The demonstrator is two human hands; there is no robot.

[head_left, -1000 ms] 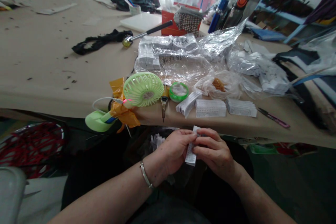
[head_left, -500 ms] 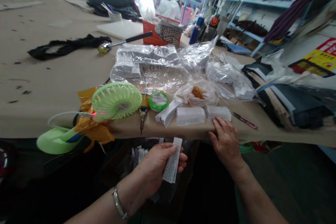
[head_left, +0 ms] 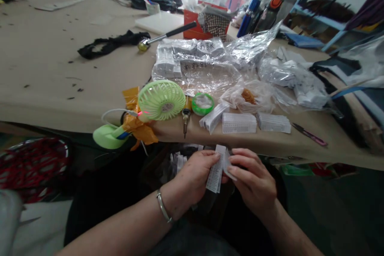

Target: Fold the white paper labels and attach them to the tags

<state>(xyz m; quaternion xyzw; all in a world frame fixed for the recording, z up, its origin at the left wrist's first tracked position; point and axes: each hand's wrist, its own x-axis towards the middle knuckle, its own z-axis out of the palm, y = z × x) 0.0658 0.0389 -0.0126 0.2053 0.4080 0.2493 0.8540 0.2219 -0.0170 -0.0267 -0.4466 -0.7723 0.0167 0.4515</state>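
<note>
Between thumb and fingers, my left hand (head_left: 199, 172) pinches a few narrow white printed labels (head_left: 216, 170) over my lap, in front of the table edge. My right hand (head_left: 255, 180) has its fingers closed on another white label (head_left: 228, 166), held against the right side of those labels. On the table edge above stand several stacks of labels: a slanted stack (head_left: 214, 117), a middle stack (head_left: 239, 123) and a right stack (head_left: 274, 123). Below my left hand, more white slips (head_left: 178, 162) lie in something dark.
Along the table edge are a green fan (head_left: 162, 100), a soldering iron (head_left: 185, 118), a green round tub (head_left: 202, 104) and a pink-handled cutter (head_left: 310, 134). Behind lie clear plastic bags of labels (head_left: 192, 62) and a bag with rubber bands (head_left: 248, 96). A red basket (head_left: 33, 164) stands lower left.
My right hand has left the right stack on the table and come down beside my left hand, now with a label. The view has swung left, and more of the floor shows.
</note>
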